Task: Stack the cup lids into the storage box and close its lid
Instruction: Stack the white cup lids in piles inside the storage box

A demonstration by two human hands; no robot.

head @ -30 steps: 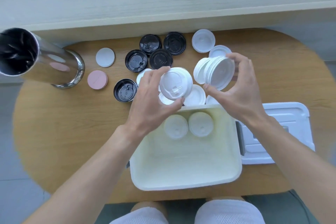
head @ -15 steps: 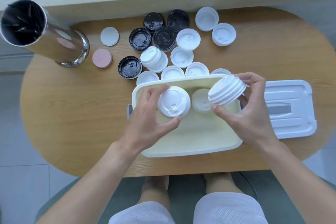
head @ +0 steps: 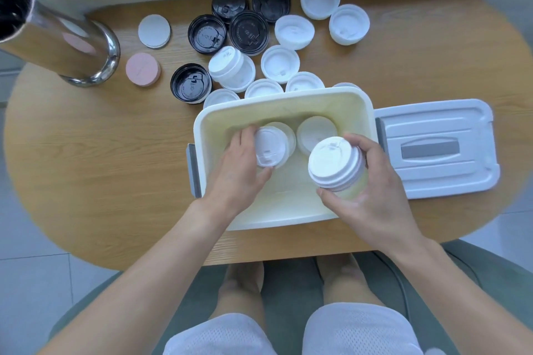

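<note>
I sat at an oval wooden tabletop [head: 86, 170] with pale floor tiles showing at its left and a light ledge running along its far edge. At the far left a shiny steel canister [head: 57, 37] stood on the wood; beside it lay a flat white disc [head: 154, 31] and a pink disc [head: 143, 69]. Further right, black cup lids [head: 248, 33] lay clustered, one of them [head: 191, 86] apart from the rest, nearer the canister. Loose white cup lids [head: 294, 32] spread from there toward the far right, some hidden behind the box's far wall, and a short stack of white lids [head: 230, 68] sat among them.

The storage box [head: 372, 112] stood open in front of me, between my arms. My left grip [head: 239, 170] reached into it, fingers curled round a white lid [head: 271, 150], which sat over a lid stack [head: 284, 131] in the box's far left part. Just right of that another lid stack [head: 313, 132] rested inside. My right grip [head: 375, 193] held a stack of several nested lids [head: 334, 164], thumb and fingers wrapped round its sides, tilted above the box's right half. The box's lid [head: 435, 150] lay flat on the tabletop just beside the box's right wall.
</note>
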